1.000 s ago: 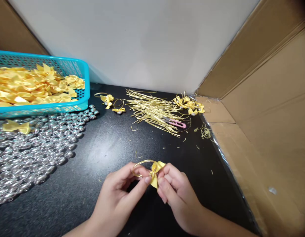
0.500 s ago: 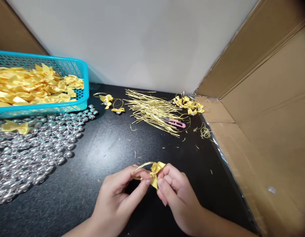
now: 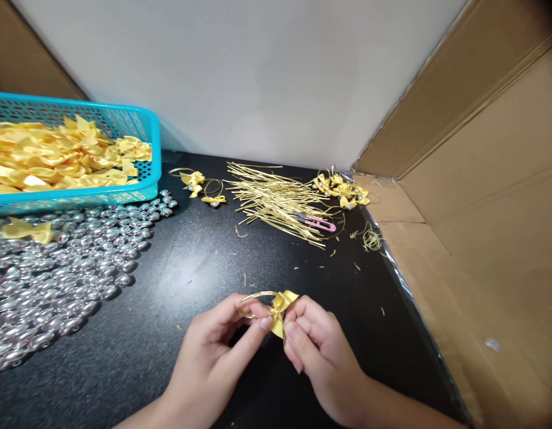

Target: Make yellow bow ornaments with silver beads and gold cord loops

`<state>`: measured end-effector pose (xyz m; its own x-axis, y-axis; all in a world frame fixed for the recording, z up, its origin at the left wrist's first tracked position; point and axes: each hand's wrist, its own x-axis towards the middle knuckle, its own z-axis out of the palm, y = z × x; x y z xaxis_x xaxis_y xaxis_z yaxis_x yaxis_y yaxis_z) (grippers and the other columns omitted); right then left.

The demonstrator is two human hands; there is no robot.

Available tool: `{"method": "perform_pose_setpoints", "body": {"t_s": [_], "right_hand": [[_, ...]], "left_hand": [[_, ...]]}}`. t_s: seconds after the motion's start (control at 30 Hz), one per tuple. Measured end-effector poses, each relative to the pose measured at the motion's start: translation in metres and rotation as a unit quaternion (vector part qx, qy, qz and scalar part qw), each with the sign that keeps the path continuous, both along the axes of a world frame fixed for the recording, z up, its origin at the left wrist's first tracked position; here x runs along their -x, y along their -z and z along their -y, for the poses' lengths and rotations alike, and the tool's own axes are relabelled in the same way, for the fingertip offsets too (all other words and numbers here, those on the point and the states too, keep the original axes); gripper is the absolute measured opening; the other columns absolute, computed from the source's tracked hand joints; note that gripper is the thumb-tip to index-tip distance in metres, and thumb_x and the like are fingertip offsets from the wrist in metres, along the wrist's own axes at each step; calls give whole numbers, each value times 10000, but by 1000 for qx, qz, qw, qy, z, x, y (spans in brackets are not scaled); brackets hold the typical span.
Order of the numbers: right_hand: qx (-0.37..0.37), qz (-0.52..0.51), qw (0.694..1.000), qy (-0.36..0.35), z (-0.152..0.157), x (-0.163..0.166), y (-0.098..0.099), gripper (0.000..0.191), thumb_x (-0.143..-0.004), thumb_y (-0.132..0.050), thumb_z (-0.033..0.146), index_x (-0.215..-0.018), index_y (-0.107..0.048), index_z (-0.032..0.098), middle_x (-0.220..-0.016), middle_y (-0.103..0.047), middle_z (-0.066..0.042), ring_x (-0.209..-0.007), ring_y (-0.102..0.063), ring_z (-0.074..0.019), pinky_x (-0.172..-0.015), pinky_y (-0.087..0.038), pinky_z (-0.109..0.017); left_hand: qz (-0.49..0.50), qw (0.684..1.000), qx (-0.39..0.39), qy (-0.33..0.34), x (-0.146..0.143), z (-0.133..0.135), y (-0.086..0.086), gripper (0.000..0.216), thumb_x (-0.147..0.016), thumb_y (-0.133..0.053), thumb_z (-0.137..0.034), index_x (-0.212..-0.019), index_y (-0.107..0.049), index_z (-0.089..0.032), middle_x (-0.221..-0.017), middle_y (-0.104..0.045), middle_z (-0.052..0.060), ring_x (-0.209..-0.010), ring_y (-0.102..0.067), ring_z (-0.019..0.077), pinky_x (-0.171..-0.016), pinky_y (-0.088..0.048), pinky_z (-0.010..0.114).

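A small yellow ribbon bow [image 3: 281, 310] with a gold wire loop [image 3: 253, 298] is pinched between both hands low in the middle of the view. My left hand [image 3: 213, 363] grips it from the left, thumb and forefinger closed on the loop and bow. My right hand [image 3: 323, 357] pinches the bow from the right. Both hands hover just over the black table [image 3: 190, 262].
A turquoise basket [image 3: 148, 155] of yellow bows stands at the back left. Several silver beads [image 3: 56, 280] spread below it, one loose bow [image 3: 28, 230] among them. Gold wire strips [image 3: 276, 199] with pink snips [image 3: 318, 223], finished bows [image 3: 342, 189] and two looped bows [image 3: 204, 187] lie behind. Cardboard [image 3: 481, 238] borders the right.
Both hands with the bow shifted slightly, dipping a little and coming back up. Nothing else moved.
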<state>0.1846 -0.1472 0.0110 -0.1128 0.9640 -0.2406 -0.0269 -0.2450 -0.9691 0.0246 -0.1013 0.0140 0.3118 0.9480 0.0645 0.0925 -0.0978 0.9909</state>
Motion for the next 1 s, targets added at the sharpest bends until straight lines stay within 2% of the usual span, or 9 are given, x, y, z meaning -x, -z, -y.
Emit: {"method": "perform_pose_setpoints", "body": {"t_s": [0.5,0.77,0.9,1.0], "right_hand": [[2,-30,1000,10,1,0,2,290,-953,-460,448,-815,-453,193,-517,-404,88,-454,-330,-65,-465,-266,-204],[8,-37,999,20,1,1,4,292,-953,-476,438,-799,-458,190,-527,-409,86,-470,-344,-63,-476,-273,-203],[11,-31,999,27,1,2,3,281,-950,-488,389,-755,-445,192,-523,-435,78,-471,-367,-62,-483,-297,-201],[29,-34,998,41,-1,1,0,201,-914,-528,328,-778,-493,184,-524,-485,66,-445,-400,-64,-457,-323,-194]], "left_hand": [[-16,1000,-10,18,3,2,5,120,-813,-645,-132,-771,-671,-242,-728,-717,-57,-655,-658,102,-630,-510,135],[-33,998,-23,41,3,1,6,122,-817,-641,-132,-743,-670,-225,-672,-702,-49,-599,-634,106,-596,-495,157],[-18,997,6,80,-1,1,1,149,-829,-621,-128,-723,-673,-218,-642,-697,-47,-592,-635,102,-609,-490,159],[2,997,54,48,-3,-2,-3,139,-808,-634,-160,-678,-653,-202,-600,-658,-43,-561,-605,99,-554,-471,152]]}}
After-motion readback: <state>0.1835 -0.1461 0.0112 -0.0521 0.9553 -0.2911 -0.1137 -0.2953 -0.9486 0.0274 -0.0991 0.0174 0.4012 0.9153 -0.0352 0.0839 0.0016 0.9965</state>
